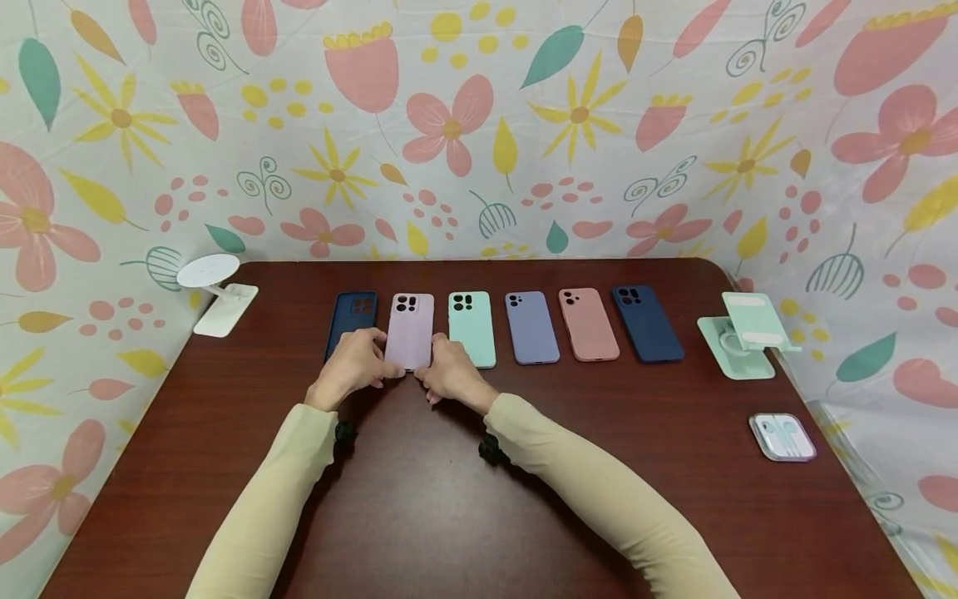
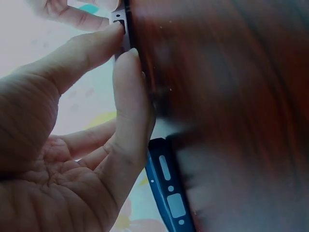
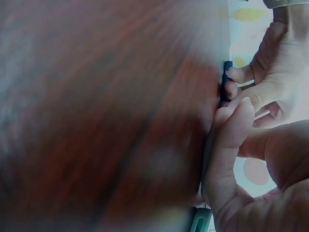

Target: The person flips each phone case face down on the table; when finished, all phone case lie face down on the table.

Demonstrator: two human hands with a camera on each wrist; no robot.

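Observation:
A lavender phone case [image 1: 410, 326] lies camera end away from me, second from the left in a row of phone cases. My left hand [image 1: 350, 363] grips its near left corner, the thumb [image 2: 91, 50] against the bottom edge by the port cutout. At the near right corner, my right hand [image 1: 451, 372] pinches the same case, thumb at the bottom edge and fingers along the side. Close beside the left hand is a dark blue case [image 1: 350, 312], partly hidden by it. A mint green case [image 1: 473, 331] lies just right of the right hand.
Farther right in the row are a periwinkle case [image 1: 533, 329], a pink case [image 1: 590, 324] and another dark blue case [image 1: 649, 326]. A white stand [image 1: 224, 312] is at the far left. A green stand [image 1: 741, 349] and boxed earphones [image 1: 782, 438] lie at the right.

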